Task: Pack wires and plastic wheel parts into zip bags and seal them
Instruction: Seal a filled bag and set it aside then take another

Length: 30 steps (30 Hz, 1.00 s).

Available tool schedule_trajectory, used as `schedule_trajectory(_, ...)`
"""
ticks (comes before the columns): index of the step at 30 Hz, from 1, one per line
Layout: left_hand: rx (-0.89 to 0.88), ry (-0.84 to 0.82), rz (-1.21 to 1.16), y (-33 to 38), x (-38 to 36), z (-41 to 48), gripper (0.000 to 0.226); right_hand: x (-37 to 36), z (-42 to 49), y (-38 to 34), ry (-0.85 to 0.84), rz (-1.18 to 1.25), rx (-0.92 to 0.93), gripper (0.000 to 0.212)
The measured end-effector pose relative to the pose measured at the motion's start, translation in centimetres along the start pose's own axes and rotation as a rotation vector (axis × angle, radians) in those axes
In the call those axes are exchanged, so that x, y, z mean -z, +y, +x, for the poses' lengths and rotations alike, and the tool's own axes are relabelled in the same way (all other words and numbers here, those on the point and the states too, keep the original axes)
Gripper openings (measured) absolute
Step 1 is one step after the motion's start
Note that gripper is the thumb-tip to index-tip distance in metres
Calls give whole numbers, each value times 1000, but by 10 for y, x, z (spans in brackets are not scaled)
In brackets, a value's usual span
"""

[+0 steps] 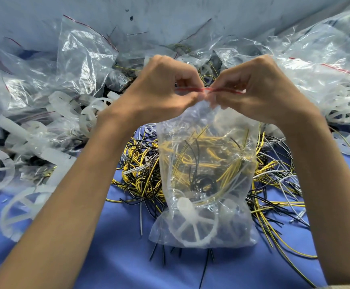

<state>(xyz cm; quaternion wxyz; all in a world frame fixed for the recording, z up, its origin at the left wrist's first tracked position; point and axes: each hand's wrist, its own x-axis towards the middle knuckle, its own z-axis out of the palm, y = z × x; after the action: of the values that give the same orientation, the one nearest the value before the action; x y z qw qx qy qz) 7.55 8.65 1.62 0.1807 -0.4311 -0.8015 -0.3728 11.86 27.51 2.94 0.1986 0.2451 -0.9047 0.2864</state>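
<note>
— How are the hands set?

— Both forearms angle inward over the table (117, 259), knuckles up. The left hand (161, 88) and right hand (259, 90) meet at the red zip strip (190, 89) of the zip bag (228, 205). Each grip is a narrow pinch on that strip.

— And the bag?

— It hangs upright between the arms, in front of the loose wires (140, 172). Inside are yellow and black wires (190, 157), with a white wheel part (195, 226) at the bottom.
</note>
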Motion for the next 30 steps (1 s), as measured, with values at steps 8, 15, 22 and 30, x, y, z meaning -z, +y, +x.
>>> schedule_trajectory(8,29,-36,111,-3,-3,1,7,-5,5,-5,-22,-332,43,14)
schedule_trajectory(15,34,1,103,-1,-2,1,9,-7,8,0,22,-304,54,5)
schedule_trajectory(22,114,-57,99,-9,2,2,8,-11,8,8,23,-232,66,9)
schedule_trajectory(30,196,-179,116,-17,-4,0,24,-24,4,23,-114,-137,-37,9)
